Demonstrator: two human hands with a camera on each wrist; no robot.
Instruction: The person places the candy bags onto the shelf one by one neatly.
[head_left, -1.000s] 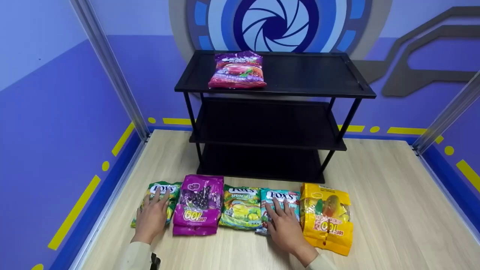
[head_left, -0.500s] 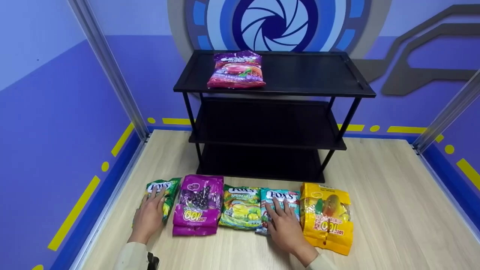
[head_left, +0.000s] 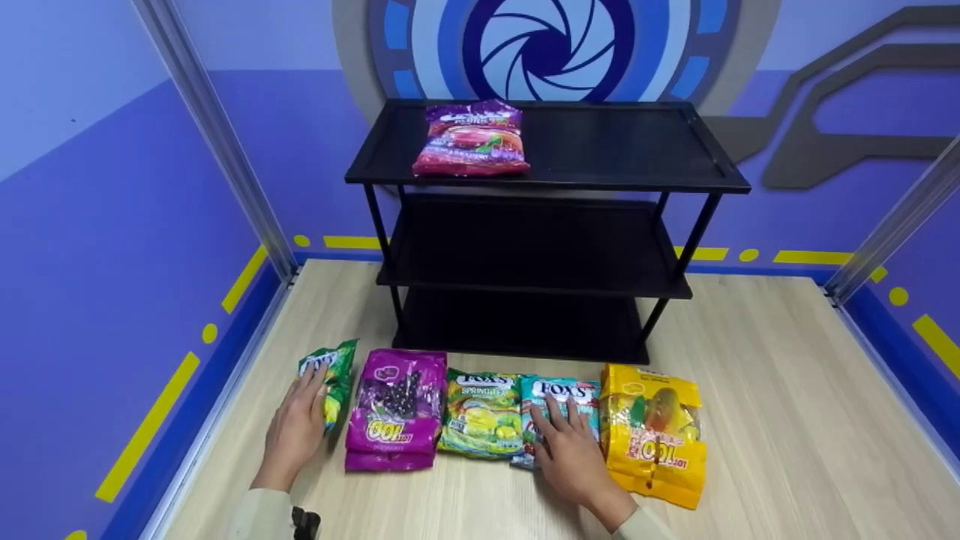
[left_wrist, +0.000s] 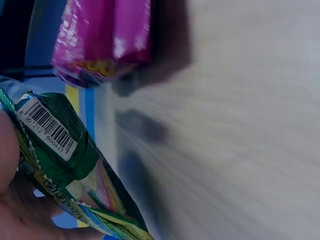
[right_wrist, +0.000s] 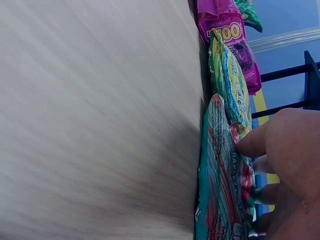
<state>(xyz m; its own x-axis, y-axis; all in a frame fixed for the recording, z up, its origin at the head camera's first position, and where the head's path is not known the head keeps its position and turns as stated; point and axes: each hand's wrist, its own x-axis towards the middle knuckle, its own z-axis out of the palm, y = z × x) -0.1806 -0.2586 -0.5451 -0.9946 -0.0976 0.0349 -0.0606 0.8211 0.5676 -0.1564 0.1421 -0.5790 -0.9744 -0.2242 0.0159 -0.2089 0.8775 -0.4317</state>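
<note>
My left hand [head_left: 295, 427] grips a green Fox's candy bag [head_left: 339, 381] by its sides and holds it tilted, raised off the table. In the left wrist view the back of that green bag, with its barcode [left_wrist: 47, 127], faces the camera. My right hand [head_left: 574, 457] rests with spread fingers on a teal Fox's candy bag [head_left: 536, 386] lying flat. Between the hands lie a purple Lot 100 gummy bag [head_left: 397, 409] and a yellow-green Fox's Spring Tea bag [head_left: 480, 420]. Right of my right hand lies a yellow Lot 100 gummy bag [head_left: 656, 435].
A black three-tier shelf [head_left: 540, 289] stands behind the row of bags. On its top tier, toward the left, lies a purple-red Fox's candy bag [head_left: 472, 142]. Blue printed walls [head_left: 97, 300] enclose the wooden table [head_left: 780, 390] at the back and sides.
My left hand has taken hold of the green candy bag, tilted it up and lifted it away from the table. The right hand has stayed on the teal bag.
</note>
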